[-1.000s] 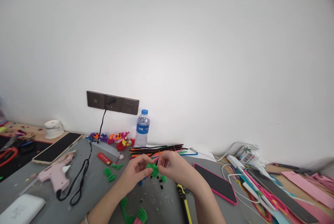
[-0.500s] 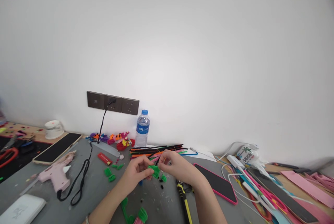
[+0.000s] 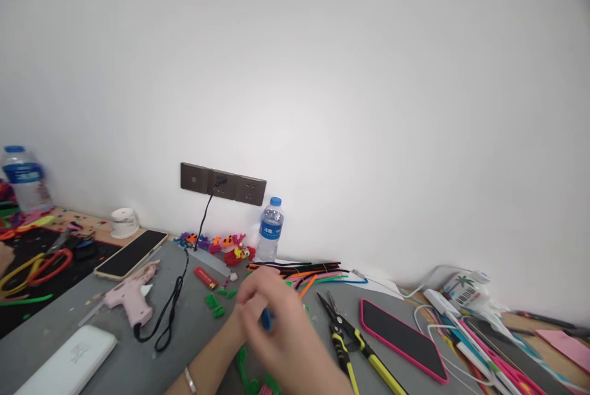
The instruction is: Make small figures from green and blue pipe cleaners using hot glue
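My right hand (image 3: 288, 336), blurred, is in front of my left hand (image 3: 244, 312) with its fingers curled toward the thumb. Whatever it grips is hidden. Only the wrist and a small part of my left hand show, so its fingers cannot be seen. A small blue thing (image 3: 266, 319) shows through the gap between thumb and fingers. Green fuzzy pieces (image 3: 243, 365) lie below the hands, and other green pieces (image 3: 214, 304) sit to their left. To the right lie pliers (image 3: 340, 321) with black jaws and yellow-and-black handles, spread apart.
A pipe cleaner bundle (image 3: 304, 268) and a water bottle (image 3: 270, 230) stand near the wall. A pink glue gun (image 3: 136, 300), red lighter (image 3: 205, 277) and white power bank (image 3: 69, 363) lie left; a pink-edged phone (image 3: 403, 338) lies right. Another person's hand (image 3: 5, 257) is at the left edge.
The view has turned left, shifting things rightward. My right hand has moved across in front of my left hand. The green fuzzy piece between my fingers is now out of sight.
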### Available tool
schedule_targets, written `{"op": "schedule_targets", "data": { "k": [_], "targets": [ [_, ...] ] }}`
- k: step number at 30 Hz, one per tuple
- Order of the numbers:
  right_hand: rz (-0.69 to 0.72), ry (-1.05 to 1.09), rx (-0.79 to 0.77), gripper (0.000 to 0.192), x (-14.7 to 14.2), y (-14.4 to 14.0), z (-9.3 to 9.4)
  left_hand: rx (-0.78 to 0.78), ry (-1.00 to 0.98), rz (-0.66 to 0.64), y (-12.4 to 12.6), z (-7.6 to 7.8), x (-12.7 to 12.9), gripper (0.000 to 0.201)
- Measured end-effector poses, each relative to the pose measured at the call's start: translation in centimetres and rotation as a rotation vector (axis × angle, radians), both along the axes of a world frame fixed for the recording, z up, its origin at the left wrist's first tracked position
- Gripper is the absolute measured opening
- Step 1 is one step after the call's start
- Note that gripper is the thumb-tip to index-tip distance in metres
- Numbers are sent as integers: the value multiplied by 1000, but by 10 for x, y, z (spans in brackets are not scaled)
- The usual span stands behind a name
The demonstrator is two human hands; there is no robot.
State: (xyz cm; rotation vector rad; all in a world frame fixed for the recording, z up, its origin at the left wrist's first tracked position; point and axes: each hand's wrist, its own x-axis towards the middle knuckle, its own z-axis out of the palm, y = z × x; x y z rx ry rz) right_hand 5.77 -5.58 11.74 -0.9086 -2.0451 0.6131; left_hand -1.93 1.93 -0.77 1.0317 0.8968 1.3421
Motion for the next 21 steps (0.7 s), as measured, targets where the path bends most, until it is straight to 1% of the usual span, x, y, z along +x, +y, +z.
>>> {"op": "schedule_targets", "data": {
  "k": [1,3,4,5,7,9,10,11,12,13,15,17,18,21],
  "targets": [
    [37,-52,17,14,-21,-3,-4,-9,4,-23,-2,0,0,33],
    [71,-132,49,8,-65,-4,-14,-30,11,-81,-6,-1,1,33],
    [117,-179,51,6,-87,-2,-20,-37,12,-97,-8,-1,1,33],
    [162,-246,41,10,-109,1,-26,-45,12,-117,-9,-1,1,34],
    [180,-385,3,28,-149,8,-40,-52,12,-129,-10,-2,1,36],
    [147,-534,-41,48,-181,19,-57,-50,12,-129,-9,-4,-1,35],
    [82,-613,-86,53,-193,25,-66,-48,16,-120,-7,-6,-2,35],
    [7,-685,-146,53,-202,31,-74,-32,24,-107,-6,-8,-2,34],
    [-20,-695,-157,59,-209,37,-82,-17,33,-70,-5,-10,-2,33],
    [-22,-691,-172,66,-212,43,-88,-13,41,-54,-3,-14,-1,31],
    [50,-663,-170,81,-212,52,-95,-11,52,-17,-1,-22,1,26],
    [90,-654,-198,87,-208,58,-96,2,58,151,0,-31,3,23],
    [93,-652,-212,87,-205,60,-95,4,67,204,0,-35,3,23],
    [72,-583,-251,80,-196,60,-91,52,108,299,0,-41,0,22]
  ]
}}
